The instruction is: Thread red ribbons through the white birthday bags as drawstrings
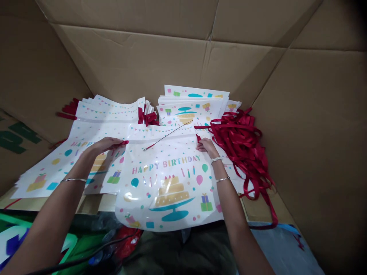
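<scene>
- Fingers [118, 141] on the left hand [106, 145] are pinched up narrow on a small red ribbon end [125, 142] at the left edge of the sheet.
- Right hand [207, 147] is at the opposite edge, fingers bent and close together, right by another bit of red ribbon [198, 138]. Can't tell if they're gripping it or just touching.
- Main thing is the white birthday sheet [169, 191], dead centre between both hands. Could be a bag, can't tell from this angle. HAPPY BIRTHDAY reads upright above a cake on a teal stand, and the bottom edge hangs past the front of the cardboard ledge [107, 203].
- Thin metal rod [168, 136] lies slanted across the top of it, with a bit of red near its lower left end.
- Left stack [63, 162] has the same print, with red ribbon bits [149, 116] poking out at the sides.
- Back stack [183, 110] stands behind the centre sheet, by the cardboard wall [137, 61].
- Big tangled ribbon pile [241, 133] sits to the right, one loop drooping over the front edge.
- Bottom left is kinda messy: green stuff [86, 240], a red plastic bag [127, 242] and a dark cable [94, 252] running across.
</scene>
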{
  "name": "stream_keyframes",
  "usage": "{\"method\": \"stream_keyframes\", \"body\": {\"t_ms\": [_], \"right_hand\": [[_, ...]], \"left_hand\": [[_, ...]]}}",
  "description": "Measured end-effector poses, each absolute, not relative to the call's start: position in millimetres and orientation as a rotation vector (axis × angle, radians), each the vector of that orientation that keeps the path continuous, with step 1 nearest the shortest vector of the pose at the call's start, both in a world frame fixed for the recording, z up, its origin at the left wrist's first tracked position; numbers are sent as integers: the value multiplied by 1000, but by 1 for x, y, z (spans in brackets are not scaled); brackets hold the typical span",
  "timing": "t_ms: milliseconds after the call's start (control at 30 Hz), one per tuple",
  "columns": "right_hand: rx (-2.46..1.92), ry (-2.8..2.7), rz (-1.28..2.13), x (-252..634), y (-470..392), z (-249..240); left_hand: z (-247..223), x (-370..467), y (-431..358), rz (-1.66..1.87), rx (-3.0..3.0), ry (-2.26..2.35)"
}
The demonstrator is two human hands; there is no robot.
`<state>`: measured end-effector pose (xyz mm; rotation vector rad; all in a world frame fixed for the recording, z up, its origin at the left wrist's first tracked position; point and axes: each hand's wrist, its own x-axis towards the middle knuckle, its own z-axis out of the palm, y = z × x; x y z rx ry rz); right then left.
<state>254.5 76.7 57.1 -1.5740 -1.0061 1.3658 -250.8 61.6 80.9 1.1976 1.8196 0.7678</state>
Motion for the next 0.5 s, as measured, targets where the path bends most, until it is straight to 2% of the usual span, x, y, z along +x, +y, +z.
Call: {"method": "stream_keyframes", "body": {"t_ms": [100, 300, 400, 500], "right_hand": [[-1572, -1013, 1368, 254, 77, 57], [-1581, -1003, 1349, 252, 74, 61], [-1575, -1013, 1349, 251, 73, 62], [-1599, -1041, 1332, 251, 75, 60]], "left_hand": [[82, -254, 64, 638, 1109, 1848], [86, -257, 70, 564, 1384, 2096], [97, -224, 84, 757, 1886, 2181], [108, -143, 112, 766, 2380, 1790]]}}
